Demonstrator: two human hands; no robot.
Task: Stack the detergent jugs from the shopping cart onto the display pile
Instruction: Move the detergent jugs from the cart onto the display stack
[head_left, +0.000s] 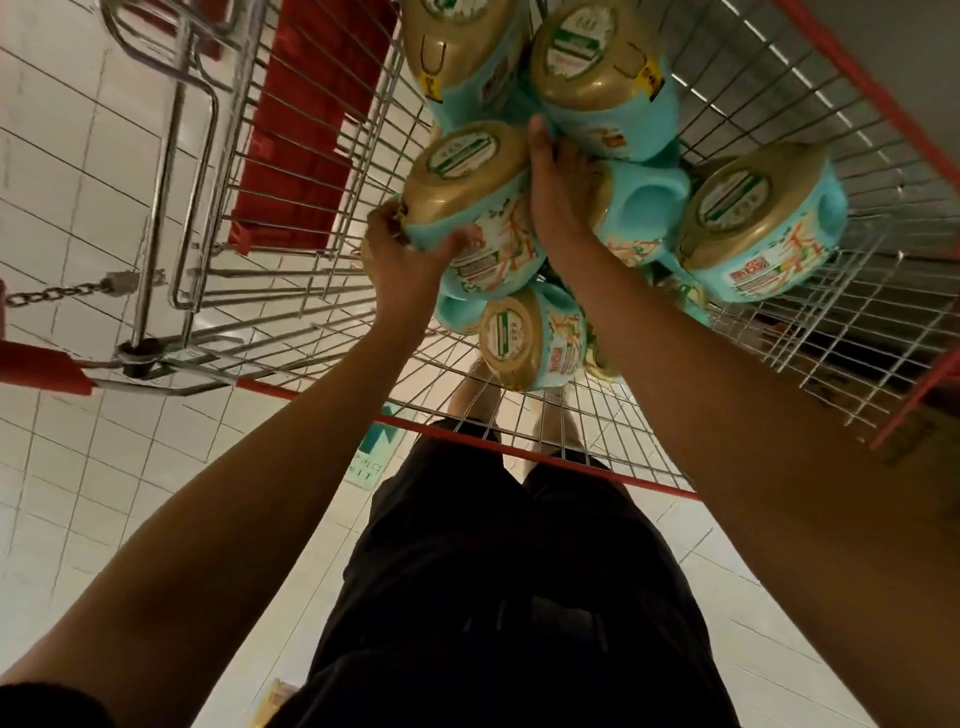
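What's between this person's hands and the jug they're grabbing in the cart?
Nothing visible: the left hand grips the jug, and the right hand sits wedged between it and the neighbouring jugs. The display pile is out of view.

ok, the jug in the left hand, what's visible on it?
Turquoise plastic jug with a gold-coloured end bearing an oval green-and-white label, plus a printed label on its side. It lies tilted in the wire cart, gold end toward the camera, among other jugs. The left hand grips its lower-left edge; the right hand lies against its right side.
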